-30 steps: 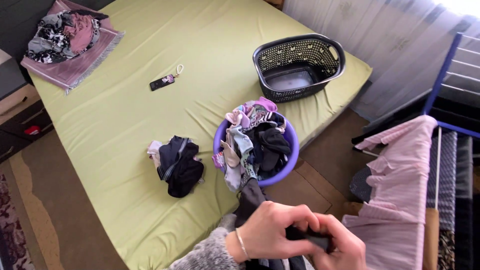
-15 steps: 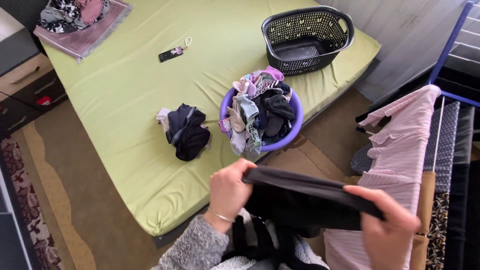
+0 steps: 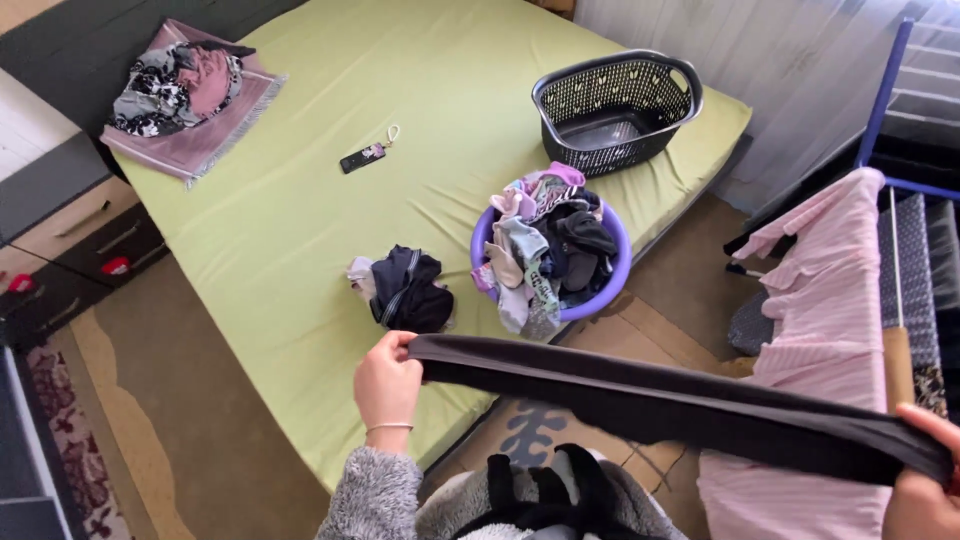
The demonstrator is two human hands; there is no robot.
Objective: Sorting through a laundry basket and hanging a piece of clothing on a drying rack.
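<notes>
Left hand [image 3: 388, 385]: bare, no rings showing; a thin silver-coloured bracelet [image 3: 389, 427] is sitting at the wrist. Below it a fuzzy grey sleeve [image 3: 367, 497] is covering the forearm, its pile looking thick and mottled light and dark. Right hand [image 3: 925, 490]: only partly showing at the frame's lower right corner, bare; wrist and sleeve are lying out of frame. Torso: the person is wearing the same grey fleece garment [image 3: 455, 503], paler toward the middle.

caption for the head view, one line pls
Left hand and right hand stretch a dark garment taut beside a green-sheeted bed.
</notes>
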